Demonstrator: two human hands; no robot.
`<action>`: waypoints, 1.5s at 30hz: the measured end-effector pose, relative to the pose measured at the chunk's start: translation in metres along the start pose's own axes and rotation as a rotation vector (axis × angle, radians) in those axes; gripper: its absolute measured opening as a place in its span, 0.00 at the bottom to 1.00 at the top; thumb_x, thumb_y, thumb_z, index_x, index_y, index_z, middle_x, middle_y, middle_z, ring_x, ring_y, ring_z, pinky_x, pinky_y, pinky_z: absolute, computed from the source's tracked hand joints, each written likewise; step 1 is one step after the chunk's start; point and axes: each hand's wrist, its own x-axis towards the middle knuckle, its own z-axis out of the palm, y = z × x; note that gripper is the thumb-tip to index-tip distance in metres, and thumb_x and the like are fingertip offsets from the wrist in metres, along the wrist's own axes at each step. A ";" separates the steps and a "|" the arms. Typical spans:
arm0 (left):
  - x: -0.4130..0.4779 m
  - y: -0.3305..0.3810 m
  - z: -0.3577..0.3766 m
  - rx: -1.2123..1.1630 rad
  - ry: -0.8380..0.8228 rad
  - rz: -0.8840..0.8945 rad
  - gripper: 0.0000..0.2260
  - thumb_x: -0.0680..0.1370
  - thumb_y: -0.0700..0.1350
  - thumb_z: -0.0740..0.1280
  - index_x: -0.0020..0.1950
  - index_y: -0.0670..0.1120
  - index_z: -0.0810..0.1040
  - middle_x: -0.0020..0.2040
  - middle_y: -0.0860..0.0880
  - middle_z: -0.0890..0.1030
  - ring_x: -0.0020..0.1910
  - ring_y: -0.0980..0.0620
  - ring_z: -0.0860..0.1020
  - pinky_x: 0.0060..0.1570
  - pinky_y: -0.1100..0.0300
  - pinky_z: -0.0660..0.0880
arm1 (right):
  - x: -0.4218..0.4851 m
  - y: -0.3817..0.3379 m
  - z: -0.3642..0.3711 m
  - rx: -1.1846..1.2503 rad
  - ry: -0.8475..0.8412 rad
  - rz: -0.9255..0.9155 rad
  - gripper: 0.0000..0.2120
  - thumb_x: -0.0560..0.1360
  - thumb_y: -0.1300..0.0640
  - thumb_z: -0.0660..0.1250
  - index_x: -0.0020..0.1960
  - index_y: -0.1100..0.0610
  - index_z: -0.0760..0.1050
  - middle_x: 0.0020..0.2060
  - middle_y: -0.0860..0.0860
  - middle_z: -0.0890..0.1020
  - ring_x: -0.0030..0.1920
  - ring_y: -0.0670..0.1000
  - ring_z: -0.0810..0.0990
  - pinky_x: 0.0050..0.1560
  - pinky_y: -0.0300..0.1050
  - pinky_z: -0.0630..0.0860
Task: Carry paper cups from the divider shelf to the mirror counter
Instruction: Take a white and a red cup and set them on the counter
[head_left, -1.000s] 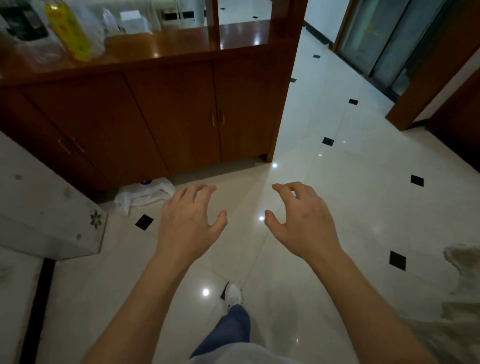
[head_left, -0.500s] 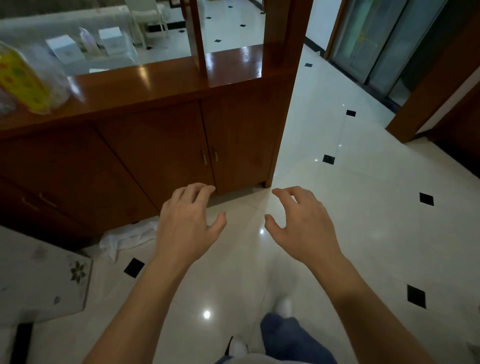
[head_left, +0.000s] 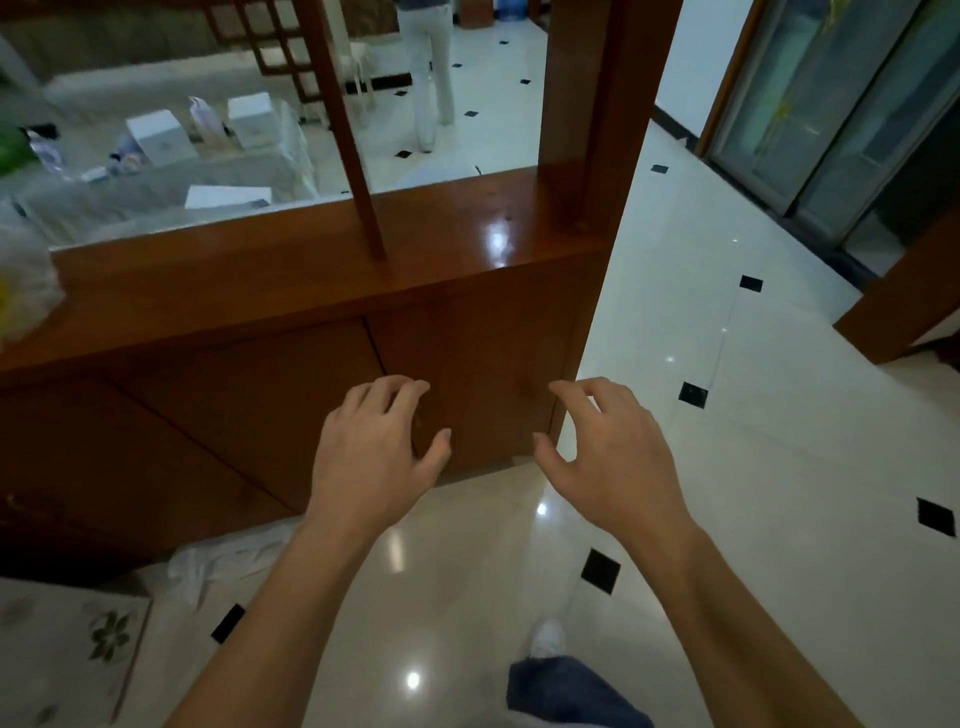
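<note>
Head view: my left hand (head_left: 375, 457) and right hand (head_left: 609, 460) hang at frame centre, fingers loosely curled, holding nothing. No cups show; I cannot tell where they sit. Shelf (head_left: 441, 244) top lies above both hands, running left to right; left hand is nearer it. Post (head_left: 597, 130) bounds its right end; open floor (head_left: 737, 426) lies right.

Home: wooden divider cabinet (head_left: 322, 291), covered sofa (head_left: 156, 208).
</note>
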 end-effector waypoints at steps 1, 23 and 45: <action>0.020 0.007 0.002 0.003 0.000 -0.012 0.24 0.77 0.60 0.62 0.69 0.51 0.71 0.66 0.50 0.74 0.65 0.49 0.71 0.59 0.50 0.73 | 0.020 0.011 -0.002 0.006 -0.004 -0.006 0.25 0.73 0.40 0.62 0.65 0.51 0.73 0.57 0.50 0.78 0.56 0.52 0.76 0.53 0.48 0.75; 0.264 -0.007 0.006 -0.044 0.106 -0.130 0.25 0.76 0.61 0.62 0.71 0.52 0.69 0.68 0.51 0.73 0.67 0.50 0.69 0.63 0.49 0.72 | 0.296 0.053 0.005 0.038 -0.036 -0.073 0.26 0.74 0.39 0.62 0.67 0.50 0.71 0.61 0.51 0.77 0.61 0.54 0.74 0.61 0.55 0.74; 0.348 0.028 -0.163 -0.160 0.685 0.040 0.22 0.75 0.56 0.64 0.66 0.47 0.75 0.62 0.49 0.76 0.61 0.49 0.73 0.57 0.56 0.69 | 0.436 0.010 -0.141 0.356 0.565 -0.343 0.20 0.74 0.46 0.66 0.63 0.52 0.74 0.56 0.48 0.78 0.53 0.44 0.73 0.52 0.36 0.70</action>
